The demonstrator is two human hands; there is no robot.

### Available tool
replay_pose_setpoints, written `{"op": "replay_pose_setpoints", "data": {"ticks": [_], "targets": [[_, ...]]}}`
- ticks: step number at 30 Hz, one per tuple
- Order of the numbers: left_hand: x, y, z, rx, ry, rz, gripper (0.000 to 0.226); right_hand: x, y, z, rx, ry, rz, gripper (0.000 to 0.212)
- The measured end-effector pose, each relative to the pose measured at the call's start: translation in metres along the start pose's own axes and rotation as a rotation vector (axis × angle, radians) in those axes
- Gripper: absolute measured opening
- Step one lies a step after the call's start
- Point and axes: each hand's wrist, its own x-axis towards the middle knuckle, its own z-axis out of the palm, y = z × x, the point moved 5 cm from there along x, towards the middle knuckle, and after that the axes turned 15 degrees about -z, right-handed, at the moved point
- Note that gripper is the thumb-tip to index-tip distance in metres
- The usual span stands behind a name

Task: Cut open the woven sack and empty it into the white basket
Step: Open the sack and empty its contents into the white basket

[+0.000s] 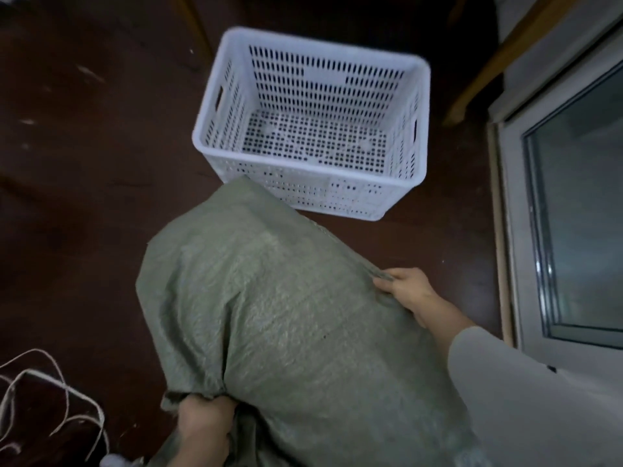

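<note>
At the near left, loose white cord point(50, 396) lies on the dark floor point(84, 197). The left hand point(205, 429) clenches a bunched fold at the near end of the green woven sack point(269, 315). The sack lies slanted, its far corner at the near wall of the white basket point(337, 193) (contact cannot be told). The right hand point(408, 294) grasps the sack's right edge, fingers curled round it. A glazed frame point(512, 264) stands far right.

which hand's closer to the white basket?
Right. The right hand grips the green woven sack at its side edge, short of the white basket. The left hand grips the sack's near end, farther off.
</note>
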Motion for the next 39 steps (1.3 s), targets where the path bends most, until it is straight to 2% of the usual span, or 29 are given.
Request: {"op": "replay_pose_setpoints", "data": {"ticks": [9, 13, 15, 18, 24, 29, 33, 37, 39], "targets": [[-0.093, 0.027, -0.057, -0.13, -0.124, 0.046, 0.029, -0.084, -0.122, -0.062, 0.036, 0.219, -0.186, 0.025], [-0.122, 0.05, -0.064, -0.221, -0.218, 0.032, 0.032, -0.099, -0.183, -0.085, -0.093, 0.304, -0.333, 0.028], [-0.135, 0.065, -0.065, -0.197, -0.251, 0.04, 0.035, -0.107, -0.217, -0.095, -0.17, 0.33, -0.393, 0.026], [-0.154, 0.093, -0.064, -0.282, -0.294, 0.044, 0.034, -0.119, -0.263, -0.109, -0.228, 0.401, -0.424, 0.027], [-0.185, 0.162, -0.051, -0.32, -0.488, 0.111, 0.036, -0.118, -0.33, -0.131, -0.222, 0.583, -0.473, 0.029], [-0.212, 0.225, -0.029, -0.407, -0.68, 0.078, 0.043, -0.091, -0.383, -0.149, -0.045, 0.683, -0.517, 0.03], [-0.236, 0.28, 0.001, -0.503, -0.888, 0.042, 0.022, -0.05, -0.424, -0.16, 0.11, 0.65, -0.591, 0.026], [-0.242, 0.333, 0.045, -0.481, -0.922, 0.08, 0.027, 0.005, -0.461, -0.172, 0.271, 0.608, -0.632, 0.022], [-0.244, 0.359, 0.068, -0.46, -0.889, 0.086, 0.031, 0.037, -0.477, -0.178, 0.333, 0.567, -0.609, 0.023]]}}
